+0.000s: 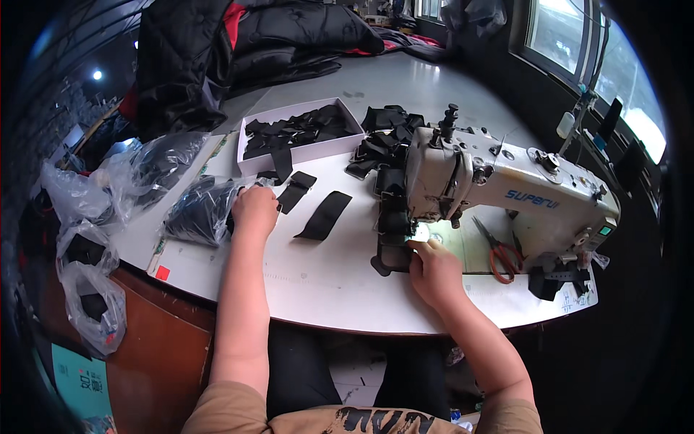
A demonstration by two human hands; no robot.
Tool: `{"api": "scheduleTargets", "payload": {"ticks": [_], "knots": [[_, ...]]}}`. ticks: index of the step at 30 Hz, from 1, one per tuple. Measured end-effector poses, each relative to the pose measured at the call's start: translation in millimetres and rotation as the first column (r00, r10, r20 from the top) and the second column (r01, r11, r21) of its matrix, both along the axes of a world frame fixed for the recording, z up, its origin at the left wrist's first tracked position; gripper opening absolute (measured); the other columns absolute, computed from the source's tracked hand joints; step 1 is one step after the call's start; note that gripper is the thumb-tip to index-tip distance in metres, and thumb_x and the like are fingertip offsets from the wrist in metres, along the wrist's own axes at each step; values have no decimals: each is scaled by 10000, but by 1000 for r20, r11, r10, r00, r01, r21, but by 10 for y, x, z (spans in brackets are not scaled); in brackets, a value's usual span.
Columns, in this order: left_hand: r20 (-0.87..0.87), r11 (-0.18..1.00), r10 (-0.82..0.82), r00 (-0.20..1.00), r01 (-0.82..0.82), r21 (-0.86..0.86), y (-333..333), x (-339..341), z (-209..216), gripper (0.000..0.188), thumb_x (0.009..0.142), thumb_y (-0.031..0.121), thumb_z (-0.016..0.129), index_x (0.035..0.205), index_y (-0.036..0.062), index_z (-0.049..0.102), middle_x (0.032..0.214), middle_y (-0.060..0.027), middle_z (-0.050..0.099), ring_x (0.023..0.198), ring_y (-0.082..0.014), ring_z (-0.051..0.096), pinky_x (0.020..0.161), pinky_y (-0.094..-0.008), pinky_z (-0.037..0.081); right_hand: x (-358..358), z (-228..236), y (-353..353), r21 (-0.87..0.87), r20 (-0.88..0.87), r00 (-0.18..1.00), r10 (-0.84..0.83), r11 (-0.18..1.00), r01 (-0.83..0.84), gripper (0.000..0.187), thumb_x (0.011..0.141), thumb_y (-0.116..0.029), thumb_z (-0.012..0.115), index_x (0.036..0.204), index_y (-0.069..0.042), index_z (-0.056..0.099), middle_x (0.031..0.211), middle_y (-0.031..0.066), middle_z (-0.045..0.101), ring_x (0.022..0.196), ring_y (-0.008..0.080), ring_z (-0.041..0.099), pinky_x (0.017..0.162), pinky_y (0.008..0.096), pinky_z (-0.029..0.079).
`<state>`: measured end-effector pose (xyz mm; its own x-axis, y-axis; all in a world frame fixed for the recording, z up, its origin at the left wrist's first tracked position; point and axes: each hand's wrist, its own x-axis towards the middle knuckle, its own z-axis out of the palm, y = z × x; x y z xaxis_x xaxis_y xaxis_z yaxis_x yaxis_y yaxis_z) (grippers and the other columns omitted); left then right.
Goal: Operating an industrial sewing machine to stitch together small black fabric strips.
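Note:
My left hand (254, 211) is closed at the mouth of a clear plastic bag (199, 210) filled with black pieces; its fingertips are partly hidden, so what they grip does not show. Beside the needle of a white sewing machine (499, 170), my right hand (436, 273) pinches the edge of a black webbing piece (395, 256) on the lit bed. More black webbing with metal buckles (392, 189) runs back along the machine's left side. Between my hands lie a loose black strip (325, 215) and a shorter strap with a metal buckle (297, 190).
A white box (318, 150) of black strap pieces stands behind my hands. Orange-handled scissors (500, 252) rest right of the needle. Another filled plastic bag (163, 163) sits at the left. Black quilted fabric (289, 47) is heaped at the back, and windows (567, 36) are at the right.

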<state>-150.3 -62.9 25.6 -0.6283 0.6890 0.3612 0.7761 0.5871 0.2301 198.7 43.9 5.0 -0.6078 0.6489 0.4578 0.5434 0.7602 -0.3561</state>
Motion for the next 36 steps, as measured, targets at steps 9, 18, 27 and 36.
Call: {"api": "scheduleTargets", "payload": {"ticks": [9, 18, 27, 36], "knots": [[-222, 977, -29, 975, -19, -213, -204, 586, -180, 156, 915, 213, 671, 986, 111, 765, 1111, -67, 658, 1108, -292, 558, 959, -432, 426, 10, -69, 64, 21, 48, 999, -8, 1000, 7, 267, 853, -118, 618, 1107, -99, 698, 946, 109, 662, 848, 341, 672, 706, 469, 548], [-145, 996, -22, 989, 34, 80, -356, 896, -377, 255, 896, 141, 669, 1139, 77, 712, 1118, -73, 645, 1105, -287, 569, 962, -427, 423, 23, -104, 91, 54, 28, 1000, -11, 998, 10, 253, 847, -115, 614, 1081, -100, 708, 924, 122, 664, 822, 351, 676, 691, 473, 551], [-232, 991, -100, 968, 118, 67, -530, 945, -383, 161, 868, 163, 724, 996, 75, 768, 1107, -84, 669, 1063, -291, 588, 944, -429, 447, -85, 1, -108, 166, 23, 926, 376, 912, -374, 396, 799, -119, 675, 1193, -109, 703, 1159, 120, 654, 1064, 334, 617, 894, 468, 518], [-67, 952, -216, 974, 226, 208, -1012, 1381, -403, 214, 869, 131, 721, 1025, -13, 751, 1141, -157, 702, 1059, -349, 628, 937, -445, 511, -1128, -114, -187, 35, 276, 826, 491, 854, -519, 558, 953, -381, 588, 1405, -53, 571, 1553, 141, 466, 1489, 365, 338, 1177, 507, 316]]}}
